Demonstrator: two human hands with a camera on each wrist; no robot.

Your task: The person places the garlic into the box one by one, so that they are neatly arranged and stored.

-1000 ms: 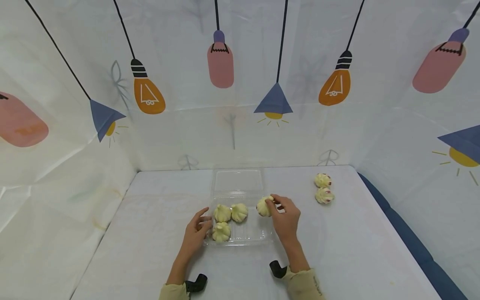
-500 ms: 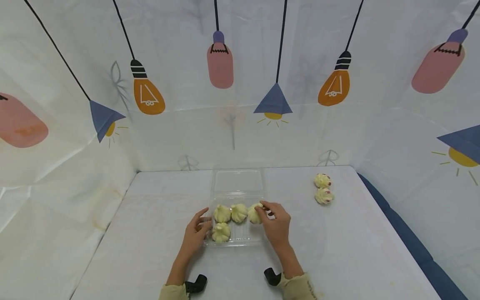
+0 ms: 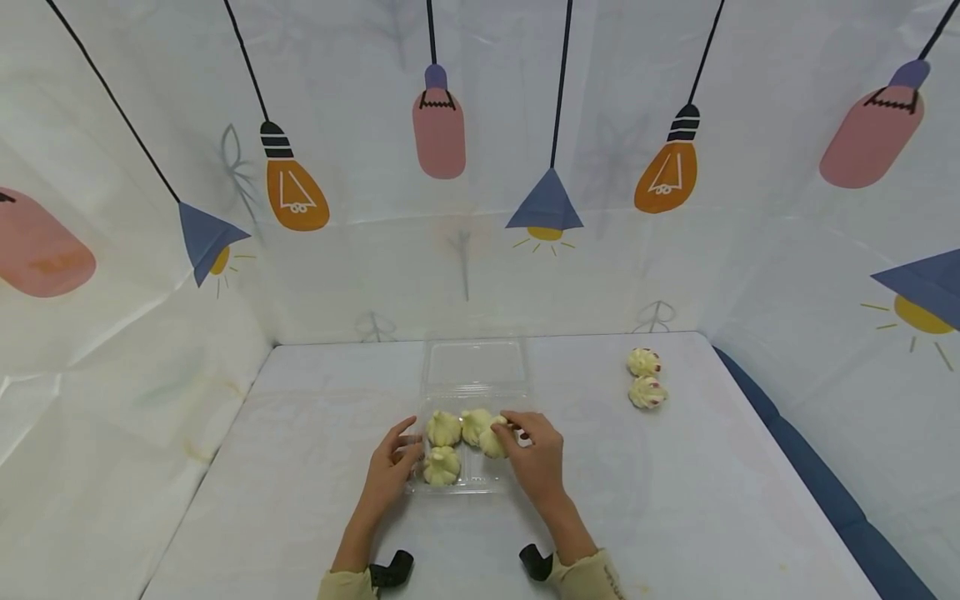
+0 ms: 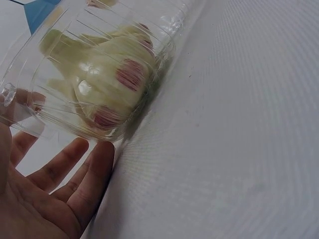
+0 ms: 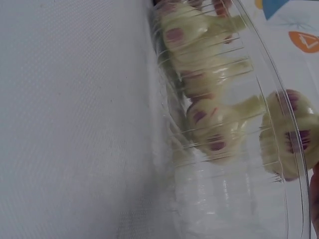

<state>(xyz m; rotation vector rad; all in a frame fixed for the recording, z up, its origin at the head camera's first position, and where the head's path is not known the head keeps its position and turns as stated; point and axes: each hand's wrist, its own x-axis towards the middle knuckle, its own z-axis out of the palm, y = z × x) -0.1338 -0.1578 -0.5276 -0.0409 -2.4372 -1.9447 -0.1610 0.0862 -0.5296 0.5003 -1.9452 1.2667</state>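
Observation:
A clear plastic clamshell box (image 3: 474, 488) lies with its lid folded back. Three pale garlic bulbs sit in it: one at the back left (image 3: 444, 428), one at the front left (image 3: 442, 467), and one behind the held bulb (image 3: 472, 423). My right hand (image 3: 538, 457) pinches another garlic bulb (image 3: 492, 440) over the box; its purple patches show in the right wrist view. My left hand (image 3: 390, 468) rests against the box's left side with relaxed fingers. In the left wrist view, fingertips (image 4: 103, 149) touch the plastic wall near a bulb (image 4: 107, 74).
Two more garlic bulbs, a far one (image 3: 644, 362) and a nearer one (image 3: 647, 392), lie at the back right of the white table (image 3: 720, 500). The transparent lid (image 3: 476, 362) lies behind the box. A lamp-patterned sheet (image 3: 480, 275) hangs around the table.
My right hand has moved left, and slightly toward me, with the garlic bulb, from the box's right side to beside the back bulbs. The left hand has stayed at the box's edge.

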